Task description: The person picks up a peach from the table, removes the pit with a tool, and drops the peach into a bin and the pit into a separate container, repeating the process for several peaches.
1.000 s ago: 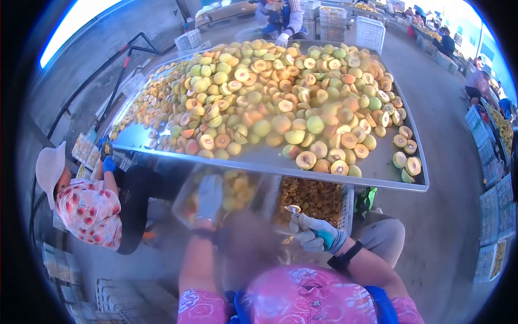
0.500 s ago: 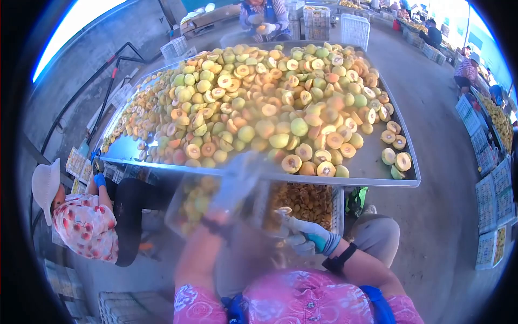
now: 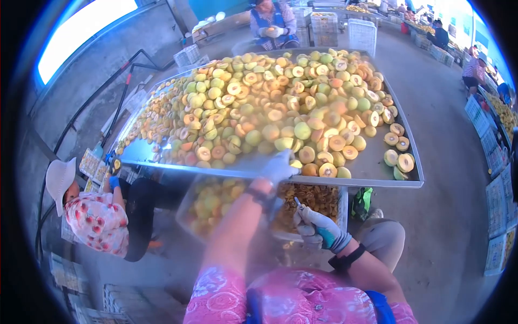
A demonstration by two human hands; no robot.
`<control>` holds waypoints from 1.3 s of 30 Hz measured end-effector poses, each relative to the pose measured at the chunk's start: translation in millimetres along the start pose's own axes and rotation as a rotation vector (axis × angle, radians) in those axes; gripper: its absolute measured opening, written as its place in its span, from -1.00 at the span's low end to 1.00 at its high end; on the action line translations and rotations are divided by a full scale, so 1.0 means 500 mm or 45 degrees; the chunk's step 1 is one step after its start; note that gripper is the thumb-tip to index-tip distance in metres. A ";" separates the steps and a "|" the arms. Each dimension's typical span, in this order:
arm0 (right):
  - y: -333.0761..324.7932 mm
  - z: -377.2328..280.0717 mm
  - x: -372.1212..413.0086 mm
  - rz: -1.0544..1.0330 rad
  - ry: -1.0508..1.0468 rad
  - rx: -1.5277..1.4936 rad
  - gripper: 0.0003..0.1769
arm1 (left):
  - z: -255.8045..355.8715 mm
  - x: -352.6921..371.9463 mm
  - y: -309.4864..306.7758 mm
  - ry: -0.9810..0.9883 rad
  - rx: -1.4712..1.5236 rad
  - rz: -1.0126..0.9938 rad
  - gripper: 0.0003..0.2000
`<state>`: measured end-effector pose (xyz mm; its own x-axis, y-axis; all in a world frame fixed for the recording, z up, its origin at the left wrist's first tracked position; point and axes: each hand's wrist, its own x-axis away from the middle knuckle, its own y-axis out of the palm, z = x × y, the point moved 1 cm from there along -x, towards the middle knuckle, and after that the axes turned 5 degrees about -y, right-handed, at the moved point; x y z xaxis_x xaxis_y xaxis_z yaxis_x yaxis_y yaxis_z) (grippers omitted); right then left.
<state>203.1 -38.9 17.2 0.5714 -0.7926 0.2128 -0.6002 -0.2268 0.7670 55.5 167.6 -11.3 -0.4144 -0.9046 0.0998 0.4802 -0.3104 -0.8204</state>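
Observation:
My left hand (image 3: 279,166), in a pale glove, reaches over the near edge of the metal-rimmed table (image 3: 372,182). Its fingers are bent round a halved yellow peach (image 3: 295,163), partly covered by the hand. Many more peach halves (image 3: 327,170), several with the stone showing, are heaped behind it. Lower right, my right hand (image 3: 317,225), in a grey and teal glove, is closed round a small thin tool (image 3: 298,203) whose tip points up. Below the table edge, that hand is beside a crate (image 3: 342,208) of brown-orange scraps (image 3: 313,200).
A blurred container of peaches (image 3: 210,208) stands under the table edge, left of the scraps. A person in a hat (image 3: 97,221) sits at the left. Another person (image 3: 274,27) works across the table. Stacked crates (image 3: 499,200) line the right side.
My left hand has moved right and forward onto the peach half by the table edge. My right hand has shifted slightly right, and the pale piece at its tool tip no longer shows.

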 end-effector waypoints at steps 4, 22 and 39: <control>-0.013 0.008 -0.005 0.122 -0.065 -0.041 -0.61 | 0.009 0.027 0.024 -0.082 0.544 0.258 -0.62; -0.032 0.001 -0.017 0.504 -0.491 0.699 -0.77 | 0.068 0.194 0.124 0.003 2.262 -0.006 -0.70; -0.067 0.041 -0.030 0.413 -0.854 1.829 -0.64 | 0.115 0.220 0.111 -0.206 2.007 0.140 -0.66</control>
<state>203.2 -30.8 -24.1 0.2197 -0.9144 -0.3401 -0.8617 -0.0185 -0.5070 80.9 33.9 -13.5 -0.2912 -0.9305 0.2222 0.8294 -0.1297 0.5435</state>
